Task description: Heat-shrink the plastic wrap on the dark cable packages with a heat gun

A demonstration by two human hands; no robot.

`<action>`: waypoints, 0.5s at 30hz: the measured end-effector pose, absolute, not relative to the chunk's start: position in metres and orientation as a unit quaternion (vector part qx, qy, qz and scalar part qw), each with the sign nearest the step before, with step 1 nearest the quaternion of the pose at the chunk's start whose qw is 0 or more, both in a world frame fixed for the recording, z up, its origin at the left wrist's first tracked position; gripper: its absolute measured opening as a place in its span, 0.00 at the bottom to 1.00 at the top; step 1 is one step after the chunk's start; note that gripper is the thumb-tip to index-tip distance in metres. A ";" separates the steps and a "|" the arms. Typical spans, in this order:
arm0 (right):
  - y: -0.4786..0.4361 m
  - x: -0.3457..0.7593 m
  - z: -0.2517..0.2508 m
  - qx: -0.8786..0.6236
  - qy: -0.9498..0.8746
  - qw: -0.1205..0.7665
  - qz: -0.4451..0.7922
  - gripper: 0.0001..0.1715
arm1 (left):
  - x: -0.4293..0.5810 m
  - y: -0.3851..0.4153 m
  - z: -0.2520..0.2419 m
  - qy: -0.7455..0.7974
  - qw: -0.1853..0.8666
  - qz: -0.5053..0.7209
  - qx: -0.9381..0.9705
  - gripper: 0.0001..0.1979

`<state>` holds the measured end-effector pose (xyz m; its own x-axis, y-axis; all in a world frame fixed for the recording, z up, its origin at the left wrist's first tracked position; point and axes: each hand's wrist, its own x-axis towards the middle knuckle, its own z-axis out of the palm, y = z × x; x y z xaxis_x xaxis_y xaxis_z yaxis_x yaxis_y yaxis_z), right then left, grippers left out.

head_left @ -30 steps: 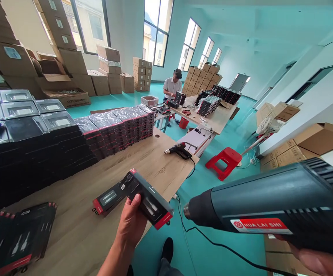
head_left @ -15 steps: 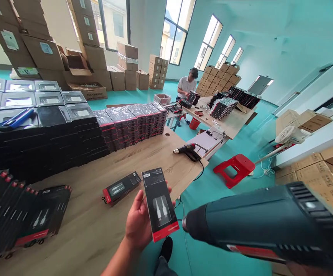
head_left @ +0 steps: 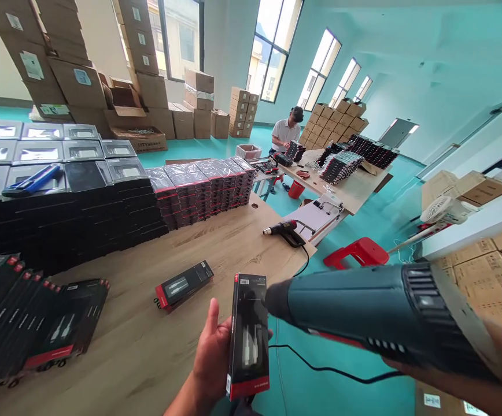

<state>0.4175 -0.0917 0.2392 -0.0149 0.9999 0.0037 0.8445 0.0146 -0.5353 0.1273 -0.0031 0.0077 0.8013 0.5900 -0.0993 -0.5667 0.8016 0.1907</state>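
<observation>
My left hand (head_left: pixel 211 352) grips a black and red cable box (head_left: pixel 246 315) from the side and below, thumb raised along its left edge. Two white cable connectors show through the box's window. My right hand (head_left: pixel 446 390), partly hidden and blurred, is closed around a dark green heat gun (head_left: pixel 350 306). The gun's nozzle points left at the upper part of the box; whether they touch I cannot tell. On the table, left of my left hand, lies another cable box (head_left: pixel 184 283), apparently on top of one more.
Stacks of boxes (head_left: pixel 21 323) and wrapped packs (head_left: pixel 203 185) line the wooden table (head_left: pixel 138 329). A blue tool (head_left: pixel 32 180) rests on the black stack. A second heat gun (head_left: pixel 283 227) lies at the table's right end, near a red stool (head_left: pixel 359 252). A person (head_left: pixel 286 132) works farther back.
My left hand has turned the cable box more upright, lowered it slightly and shows its side edge. The heat gun has moved left and up, bringing its nozzle to the box's upper part.
</observation>
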 end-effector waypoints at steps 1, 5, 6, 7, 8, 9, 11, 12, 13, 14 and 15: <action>-0.086 0.415 0.242 -0.659 -0.692 0.195 0.222 0.18 | 0.127 -0.004 0.007 0.072 0.947 0.302 0.076 0.36; -0.069 0.408 0.251 -0.617 -0.721 0.162 0.270 0.08 | 0.122 -0.008 0.002 0.063 0.948 0.303 0.077 0.36; -0.069 0.409 0.253 -0.620 -0.723 0.165 0.254 0.09 | 0.121 -0.009 0.001 0.065 0.948 0.302 0.078 0.36; -0.070 0.409 0.253 -0.627 -0.723 0.172 0.235 0.12 | 0.119 -0.009 0.001 0.066 0.948 0.300 0.079 0.37; -0.072 0.409 0.254 -0.632 -0.722 0.182 0.214 0.16 | 0.118 -0.010 0.000 0.064 0.950 0.296 0.081 0.37; -0.073 0.408 0.255 -0.630 -0.725 0.196 0.196 0.19 | 0.117 -0.009 0.001 0.057 0.951 0.291 0.084 0.38; -0.073 0.403 0.257 -0.602 -0.746 0.209 0.194 0.21 | 0.115 -0.009 0.002 0.036 0.954 0.283 0.093 0.40; -0.073 0.401 0.258 -0.584 -0.756 0.208 0.210 0.18 | 0.115 -0.008 0.003 0.025 0.955 0.279 0.098 0.40; -0.074 0.401 0.258 -0.574 -0.760 0.202 0.227 0.15 | 0.114 -0.008 0.003 0.017 0.956 0.276 0.102 0.41; -0.076 0.404 0.256 -0.579 -0.757 0.193 0.233 0.12 | 0.113 -0.007 0.003 0.013 0.956 0.274 0.106 0.42; -0.080 0.409 0.254 -0.595 -0.748 0.186 0.227 0.11 | 0.112 -0.007 0.002 0.011 0.956 0.270 0.111 0.43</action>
